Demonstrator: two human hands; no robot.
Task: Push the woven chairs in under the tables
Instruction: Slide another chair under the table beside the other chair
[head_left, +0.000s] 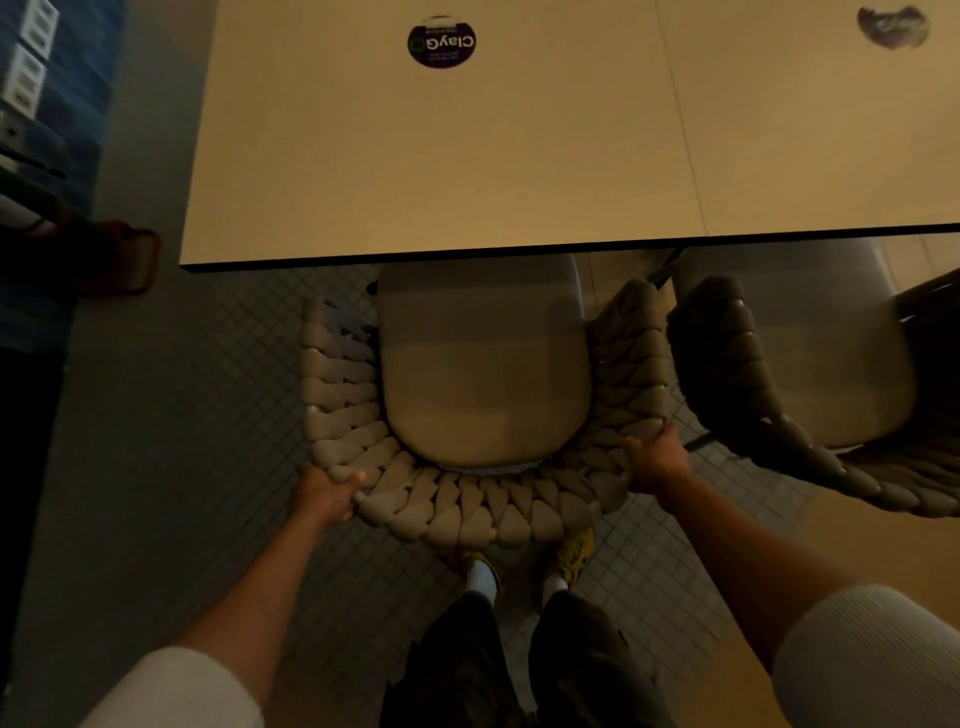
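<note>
the table (467, 156) top is plain tan with a thin black edge, and carries a round black sticker (441, 41) with white lettering. the woven chair (467, 514) has a beige braided weave round a pale cushion (483, 374). the floor (208, 389) is grey in a small square grid. the shoes (574, 551) are yellow, the socks (480, 574) white.

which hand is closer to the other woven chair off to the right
Right. The right hand grips the back corner of the near chair, just beside the other woven chair. The left hand grips the opposite corner, with the whole chair back between.
</note>
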